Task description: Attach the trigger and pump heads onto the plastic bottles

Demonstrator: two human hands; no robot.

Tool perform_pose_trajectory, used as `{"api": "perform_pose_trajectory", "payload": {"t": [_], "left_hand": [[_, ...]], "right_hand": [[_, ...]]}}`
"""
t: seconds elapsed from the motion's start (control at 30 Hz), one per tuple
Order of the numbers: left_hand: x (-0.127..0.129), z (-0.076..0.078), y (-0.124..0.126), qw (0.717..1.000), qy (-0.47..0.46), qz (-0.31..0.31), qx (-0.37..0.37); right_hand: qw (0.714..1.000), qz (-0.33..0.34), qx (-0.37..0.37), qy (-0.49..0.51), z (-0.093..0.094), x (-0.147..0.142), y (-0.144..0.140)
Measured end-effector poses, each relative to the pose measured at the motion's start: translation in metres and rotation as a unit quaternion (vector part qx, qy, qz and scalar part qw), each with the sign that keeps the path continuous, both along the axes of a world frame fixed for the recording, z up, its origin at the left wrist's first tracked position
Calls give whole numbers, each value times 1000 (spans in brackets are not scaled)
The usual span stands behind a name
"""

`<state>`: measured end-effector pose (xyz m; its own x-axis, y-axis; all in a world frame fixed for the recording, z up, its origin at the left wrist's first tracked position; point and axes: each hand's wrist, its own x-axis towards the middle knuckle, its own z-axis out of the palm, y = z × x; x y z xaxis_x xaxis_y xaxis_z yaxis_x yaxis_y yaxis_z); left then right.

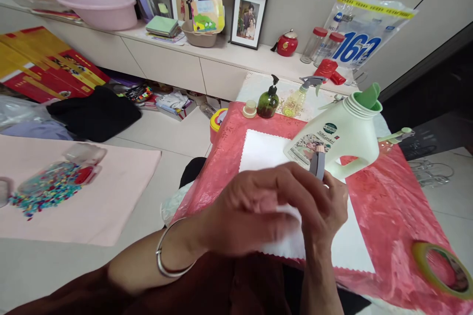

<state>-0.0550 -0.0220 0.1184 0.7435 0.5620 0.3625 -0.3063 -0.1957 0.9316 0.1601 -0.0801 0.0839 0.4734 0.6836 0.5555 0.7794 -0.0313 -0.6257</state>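
A: Where are the two hands?

B: Over the counter (253, 87), near its front edge. The left hand (242, 214) is half curled, its thumb well apart from the fingers, and its fingers pass in front of the right hand (333, 203). I can't tell whether its fingertips grip anything; it's blurred

A: And the right?

B: Bent, and seemingly closed around the lower end of a small gray piece (317, 163) with a pinkish tip. Part of that grip is hidden

A: Where does that gray piece sit, then?

B: Just in front of the big pale jug (338, 133), above the white sheet (264, 152) spread on the red plastic cover (388, 211)

A: How far along would you say it is?

B: Partway, I'd judge. The jug stands open, its green spout (370, 96) showing, so putting a lid on it is not yet done. The gray piece isn't fitted to anything I can make out

A: What about the other bottles?

B: The green pump bottle (267, 104) has its pump on, and the clear spray bottle (294, 102) beside it has its trigger head on, so both look assembled. A pale round cap (250, 107) stands next to the pump bottle; whether it belongs to the jug, I can't say
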Motion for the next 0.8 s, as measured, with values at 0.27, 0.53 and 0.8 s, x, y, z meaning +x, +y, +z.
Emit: {"api": "perform_pose_trajectory", "payload": {"t": [0.27, 0.53, 0.8], "left_hand": [[64, -46, 44, 966, 225, 120, -50], [70, -93, 40, 977, 205, 58, 7], [89, -91, 32, 993, 106, 32, 35]], "right_hand": [[991, -93, 7, -98, 23, -4, 3], [995, -95, 1, -9, 16, 23, -12], [998, 31, -3, 53, 9, 35, -17]]}}
